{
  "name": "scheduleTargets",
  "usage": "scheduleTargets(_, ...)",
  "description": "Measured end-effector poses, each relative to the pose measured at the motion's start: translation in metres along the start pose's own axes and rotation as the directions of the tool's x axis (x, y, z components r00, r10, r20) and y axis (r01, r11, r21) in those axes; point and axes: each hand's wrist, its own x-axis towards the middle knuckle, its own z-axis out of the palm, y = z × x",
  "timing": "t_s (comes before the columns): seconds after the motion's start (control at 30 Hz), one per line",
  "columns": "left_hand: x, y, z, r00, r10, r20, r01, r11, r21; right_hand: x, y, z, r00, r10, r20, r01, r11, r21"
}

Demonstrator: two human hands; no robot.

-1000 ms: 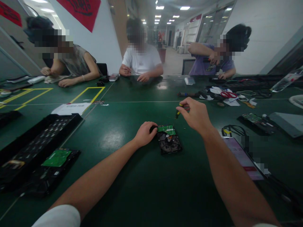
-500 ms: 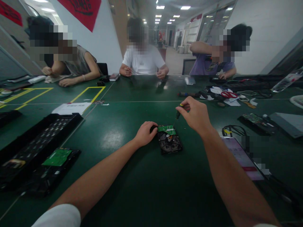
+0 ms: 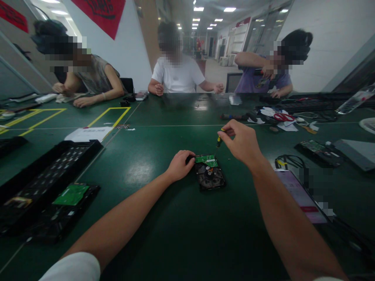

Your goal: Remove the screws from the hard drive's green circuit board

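A hard drive [image 3: 209,176] lies on the green table with its green circuit board [image 3: 207,160] facing up at the far end. My left hand [image 3: 181,166] grips the drive's far left corner, thumb against the edge and the other fingertips partly hidden behind it. Over the far right corner, my right hand [image 3: 241,142] pinches a small yellow and black screwdriver [image 3: 218,141] by its handle. The screwdriver points down toward the board's right corner; whether its tip sits in a screw is too small to tell. A tiny screw [image 3: 229,159] lies right of the drive.
Another hard drive [image 3: 68,210] and a long black tray [image 3: 43,175] are at left. A phone [image 3: 301,197], a coiled cable [image 3: 290,160] and another drive [image 3: 318,153] lie at right. Red scissors [image 3: 283,117] rest farther back. Several people sit across the table.
The screwdriver's handle has turned in my right fingers, showing more yellow. My left hand and the drive stay put. The middle person's hand has moved outward to the right.
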Motion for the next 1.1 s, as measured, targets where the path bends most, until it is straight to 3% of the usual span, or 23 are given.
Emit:
scheduleTargets(0.17,-0.0003,-0.0024,0.0013,1.0,0.001,-0.006,-0.001,1.0,-0.001,-0.0003,-0.0015,-0.0013,0.999,-0.04,0.024,0.04,0.999,-0.015)
scheduleTargets(0.4,-0.0002,-0.0023,0.0005,1.0,0.006,-0.001,-0.006,1.0,0.012,-0.0009,0.0005,-0.001,1.0,0.02,0.003,-0.02,1.0,0.016)
scheduleTargets(0.63,0.0002,-0.0031,0.0015,1.0,0.005,0.003,-0.005,1.0,0.003,-0.0009,0.0006,-0.0007,0.998,-0.06,0.035,0.061,0.998,-0.024)
scheduleTargets(0.87,-0.0004,-0.0027,0.0011,1.0,0.006,-0.009,-0.006,1.0,-0.001,-0.0006,0.0035,0.0001,1.0,0.003,0.026,-0.003,1.0,-0.004)
scheduleTargets(1.1,-0.0005,-0.004,0.0015,1.0,0.004,-0.004,-0.004,1.0,0.001,-0.0006,0.0015,-0.0013,0.997,-0.065,0.046,0.066,0.998,-0.019)
